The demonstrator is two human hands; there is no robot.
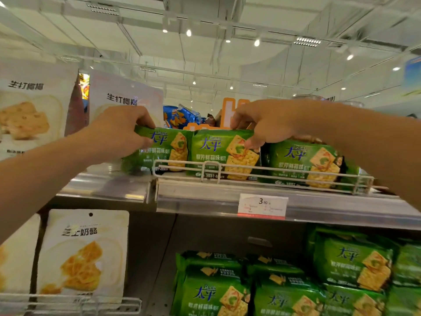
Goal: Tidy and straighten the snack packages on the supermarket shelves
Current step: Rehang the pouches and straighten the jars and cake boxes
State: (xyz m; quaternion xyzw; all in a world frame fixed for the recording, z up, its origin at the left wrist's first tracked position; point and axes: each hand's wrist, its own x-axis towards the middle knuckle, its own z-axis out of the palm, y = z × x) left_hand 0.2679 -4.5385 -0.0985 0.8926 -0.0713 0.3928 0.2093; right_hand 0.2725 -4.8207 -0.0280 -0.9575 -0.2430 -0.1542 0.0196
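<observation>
Three green cracker packs stand side by side on the top shelf behind a white wire rail (284,176). My left hand (118,131) grips the top left corner of the left green pack (168,151), fingers over its upper edge. My right hand (262,124) holds the top edge of the middle green pack (218,153), thumb on its front, fingers behind. The right green pack (309,165) leans slightly and lies partly under my right wrist.
White bread-snack bags (34,110) stand to the left on the top shelf, and another white bag (84,254) hangs below. Several green packs (282,283) are piled on the lower shelf. A price tag (263,206) sits on the shelf edge. Blue bags (182,117) show behind.
</observation>
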